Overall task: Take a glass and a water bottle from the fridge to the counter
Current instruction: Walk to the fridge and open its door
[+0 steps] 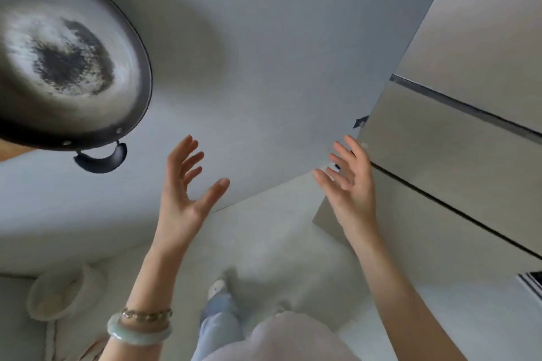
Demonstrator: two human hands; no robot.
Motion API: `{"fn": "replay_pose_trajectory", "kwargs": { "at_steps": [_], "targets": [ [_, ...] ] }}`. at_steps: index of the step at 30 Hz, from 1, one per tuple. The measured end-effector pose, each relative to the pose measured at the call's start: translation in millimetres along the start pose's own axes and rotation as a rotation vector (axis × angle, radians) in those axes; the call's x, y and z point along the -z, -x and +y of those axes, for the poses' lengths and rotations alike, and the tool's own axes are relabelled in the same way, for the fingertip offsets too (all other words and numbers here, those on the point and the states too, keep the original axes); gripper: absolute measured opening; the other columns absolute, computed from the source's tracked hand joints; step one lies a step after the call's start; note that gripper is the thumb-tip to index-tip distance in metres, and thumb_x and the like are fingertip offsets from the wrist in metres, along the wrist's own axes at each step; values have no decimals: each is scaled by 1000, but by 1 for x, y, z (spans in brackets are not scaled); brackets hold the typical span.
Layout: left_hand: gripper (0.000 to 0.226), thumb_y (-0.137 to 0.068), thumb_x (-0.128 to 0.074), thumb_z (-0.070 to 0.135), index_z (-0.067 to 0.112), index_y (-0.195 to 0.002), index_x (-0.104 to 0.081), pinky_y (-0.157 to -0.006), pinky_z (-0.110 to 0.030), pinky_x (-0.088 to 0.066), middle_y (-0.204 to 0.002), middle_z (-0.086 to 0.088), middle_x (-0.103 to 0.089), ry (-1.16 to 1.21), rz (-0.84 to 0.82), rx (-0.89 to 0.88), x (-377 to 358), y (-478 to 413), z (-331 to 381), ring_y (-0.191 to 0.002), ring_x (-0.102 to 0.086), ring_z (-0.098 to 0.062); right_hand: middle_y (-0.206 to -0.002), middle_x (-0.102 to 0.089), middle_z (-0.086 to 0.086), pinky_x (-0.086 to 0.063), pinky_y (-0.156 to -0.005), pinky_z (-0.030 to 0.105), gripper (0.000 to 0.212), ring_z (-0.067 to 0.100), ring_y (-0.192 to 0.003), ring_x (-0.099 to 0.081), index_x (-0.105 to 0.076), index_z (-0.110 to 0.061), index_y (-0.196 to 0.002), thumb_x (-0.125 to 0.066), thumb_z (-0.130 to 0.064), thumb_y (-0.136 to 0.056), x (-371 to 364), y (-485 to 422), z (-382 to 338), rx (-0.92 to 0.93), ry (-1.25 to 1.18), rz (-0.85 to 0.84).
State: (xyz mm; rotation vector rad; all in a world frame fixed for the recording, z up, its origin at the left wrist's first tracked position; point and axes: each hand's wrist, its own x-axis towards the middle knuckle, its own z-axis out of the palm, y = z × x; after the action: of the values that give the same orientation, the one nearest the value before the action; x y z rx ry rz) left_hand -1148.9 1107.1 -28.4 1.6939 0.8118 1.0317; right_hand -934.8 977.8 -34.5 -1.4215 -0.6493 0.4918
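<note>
counter (264,38): pale grey | on it: dark wok (67,61), upper left

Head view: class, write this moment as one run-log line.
left hand: open, empty | right hand: open, empty, near fridge | fridge doors: closed | glass, bottle: not visible | wok: upper left

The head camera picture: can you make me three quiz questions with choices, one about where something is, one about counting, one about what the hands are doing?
1. Where is the big dark pan?
A. upper left
B. bottom right
C. between the hands

2. How many bracelets are on the left wrist?
A. none
B. two
C. five

3. What are the hands doing?
A. gripping a bottle
B. open and empty
C. holding a glass

Answers:
1 A, the pan fills the upper left corner.
2 B, a pale green bangle and a thin chain sit together.
3 B, the left hand and right hand have spread fingers with nothing in them.
</note>
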Motion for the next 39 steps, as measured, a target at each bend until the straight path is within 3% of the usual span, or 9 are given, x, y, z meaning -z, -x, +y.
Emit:
{"fn": "replay_pose_trajectory", "kwargs": {
  "at_steps": [4,9,14,18,23,29,39],
  "targets": [
    [80,-73,-75,39,31,-142,-36,-105,-37,-43,-145,4,-44,59,-175,-46,-12,-66,-12,-130,-50,-13,-138,-52,5,-46,-105,41,66,20,-124,-54,-42,-28,-134,-71,1,-82,-2,-15,-8,11,19,194],
    [80,-73,-76,38,34,-142,-36,-104,-33,-42,-145,9,-46,148,-401,-118,-25,-140,-19,-131,-50,-11,-134,-53,-7,-47,-103,33,68,2,-118,-55,-41,-41,-129,-76,-9,-80,-18,-26,-18,19,89,443],
    [75,-72,-76,37,43,-136,-38,-104,-33,-44,-144,7,-46,194,-552,-168,-36,-185,-22,-128,-51,-9,-139,-51,-5,-48,-100,25,75,7,-124,-53,-38,-32,-141,-77,-19,-79,-35,-24,-20,25,122,615],
    [75,-73,-75,39,42,-137,-36,-104,-31,-44,-143,10,-46,212,-655,-192,-44,-200,-21,-128,-51,-8,-136,-53,-7,-48,-100,29,74,7,-119,-56,-38,-33,-140,-77,-14,-80,-46,-17,-21,42,138,729],
    [77,-76,-75,31,36,-141,-34,-105,-31,-45,-141,15,-45,238,-725,-223,-59,-206,-15,-128,-50,-9,-135,-53,-9,-48,-101,32,74,6,-119,-56,-38,-38,-137,-77,-12,-80,-51,-10,-26,31,166,810],
    [78,-78,-74,26,25,-144,-33,-106,-34,-44,-144,5,-44,267,-750,-231,-78,-204,-8,-128,-50,-9,-135,-53,-11,-48,-101,30,74,6,-120,-55,-37,-38,-138,-76,-13,-80,-41,-5,-34,63,222,837],
    [82,-77,-74,30,22,-146,-31,-105,-21,-41,-144,8,-42,251,-717,-311,-101,-207,24,-130,-45,-3,-136,-50,-13,-47,-102,29,74,-1,-121,-52,-36,-32,-141,-74,-11,-82,-16,-17,-54,167,264,824]
  ]
}}
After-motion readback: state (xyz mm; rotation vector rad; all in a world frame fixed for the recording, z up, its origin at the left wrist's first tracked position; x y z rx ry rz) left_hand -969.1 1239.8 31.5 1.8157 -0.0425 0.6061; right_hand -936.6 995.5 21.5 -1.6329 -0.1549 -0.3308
